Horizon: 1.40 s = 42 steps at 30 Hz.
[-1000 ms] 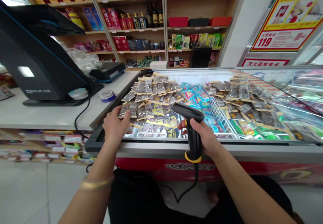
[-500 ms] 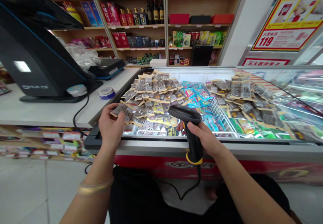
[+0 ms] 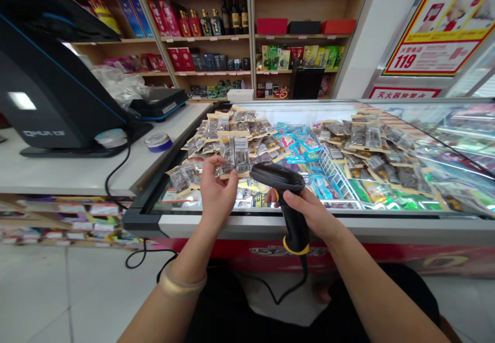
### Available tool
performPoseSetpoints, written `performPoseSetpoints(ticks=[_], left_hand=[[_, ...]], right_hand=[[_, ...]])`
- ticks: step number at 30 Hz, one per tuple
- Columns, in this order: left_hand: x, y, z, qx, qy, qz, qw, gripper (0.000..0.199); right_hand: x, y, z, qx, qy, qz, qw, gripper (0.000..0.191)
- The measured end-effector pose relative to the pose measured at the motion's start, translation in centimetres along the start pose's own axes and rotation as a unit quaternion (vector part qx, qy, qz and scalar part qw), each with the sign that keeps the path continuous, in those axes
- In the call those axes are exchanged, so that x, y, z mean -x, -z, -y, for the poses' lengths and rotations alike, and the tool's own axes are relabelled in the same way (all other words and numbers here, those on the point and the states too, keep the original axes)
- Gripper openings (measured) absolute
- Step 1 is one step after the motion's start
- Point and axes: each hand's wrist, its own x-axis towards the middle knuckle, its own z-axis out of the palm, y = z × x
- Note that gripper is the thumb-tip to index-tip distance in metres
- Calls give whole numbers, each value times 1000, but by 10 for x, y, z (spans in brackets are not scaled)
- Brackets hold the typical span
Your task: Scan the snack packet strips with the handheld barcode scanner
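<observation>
My right hand (image 3: 309, 209) grips the handle of a black barcode scanner (image 3: 280, 178) with a yellow ring at its base; a cable hangs from it. The scanner's head points left, toward my left hand (image 3: 217, 191). Between the thumb and fingers of that hand is the lower edge of a clear-fronted snack packet (image 3: 236, 153) with dark contents and a tan border. Similar packets are heaped behind it on the glass top of a chest freezer (image 3: 224, 227). Another snack packet (image 3: 183, 176) lies left of my left hand, at the freezer's corner.
A second pile of packets (image 3: 367, 136) lies to the right, over a white wire basket (image 3: 338, 173) and blue packs seen through the glass. On the left counter (image 3: 69, 175) stand a black checkout terminal (image 3: 58, 90), a scale (image 3: 158, 103) and a round tub (image 3: 158, 142). Stocked shelves rise behind.
My left hand has let go of one packet at the freezer's left corner and moved right to take hold of another from the pile. The scanner stays in my right hand, almost unmoved.
</observation>
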Motion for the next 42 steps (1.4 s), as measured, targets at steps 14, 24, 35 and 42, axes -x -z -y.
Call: performPoseSetpoints(ticks=[14, 24, 35, 42], left_hand=[[3, -3, -1, -3, -23, 4, 1000, 29], [3, -1, 3, 8, -14, 11, 1000, 31], [7, -47, -19, 8, -40, 207, 977, 25], [17, -155, -42, -45, -182, 418, 889, 34]], right_hand=[[2, -1, 2, 40, -23, -23, 999, 43], [2, 1, -2, 41, -28, -13, 999, 41], [31, 26, 5, -2, 91, -180, 979, 40], [87, 91, 22, -14, 142, -433, 890, 41]])
